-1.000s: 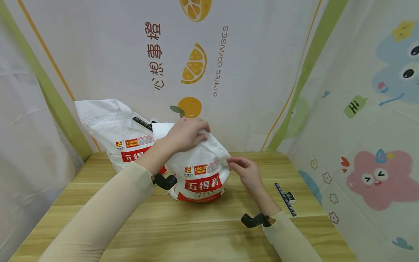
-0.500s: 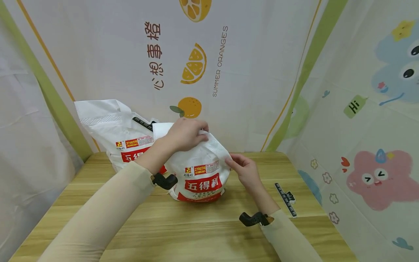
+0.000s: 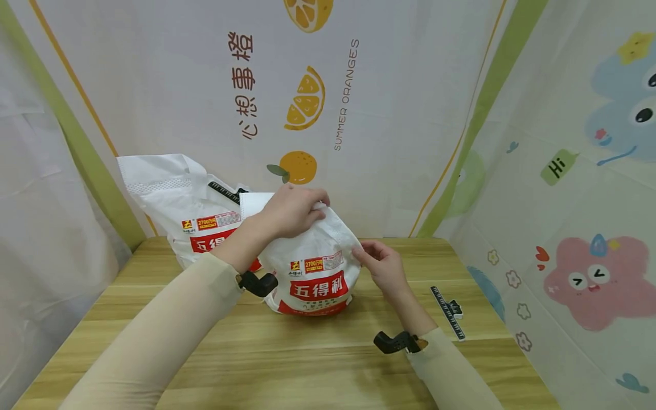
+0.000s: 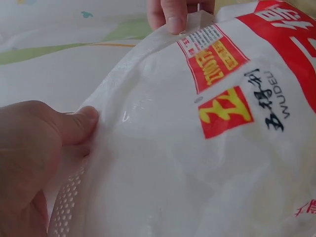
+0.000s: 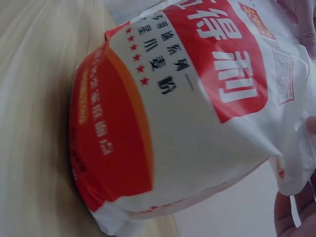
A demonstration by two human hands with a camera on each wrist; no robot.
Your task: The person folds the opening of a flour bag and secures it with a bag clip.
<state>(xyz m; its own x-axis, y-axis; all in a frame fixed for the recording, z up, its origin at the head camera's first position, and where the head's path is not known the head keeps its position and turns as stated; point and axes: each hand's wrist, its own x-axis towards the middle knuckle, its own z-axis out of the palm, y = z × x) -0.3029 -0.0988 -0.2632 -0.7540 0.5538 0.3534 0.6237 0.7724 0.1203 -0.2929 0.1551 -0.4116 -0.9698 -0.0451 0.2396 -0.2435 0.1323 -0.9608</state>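
A white flour bag (image 3: 318, 245) with red printed panels stands upright on the wooden table. My left hand (image 3: 294, 210) reaches over its folded top and pinches the edge; the left wrist view shows that thumb (image 4: 81, 123) pressed on the plastic. At the bag's upper right edge, my right hand (image 3: 386, 270) pinches the material between thumb and fingers. A thin white strip (image 5: 295, 211) sticks out by the right fingers in the right wrist view. Behind and to the left leans a second, similar flour bag (image 3: 176, 208), partly hidden by my left arm, with a black-and-white clip (image 3: 225, 192) on it.
Another long black-and-white clip (image 3: 448, 313) lies on the table (image 3: 287, 364), right of my right hand. A printed curtain (image 3: 384, 142) hangs behind the table's back edge, and a second patterned curtain (image 3: 553, 228) borders the right side.
My right hand has shifted very slightly left along the front bag's edge, its wrist a little up and left. The left hand and both bags stay almost in place.
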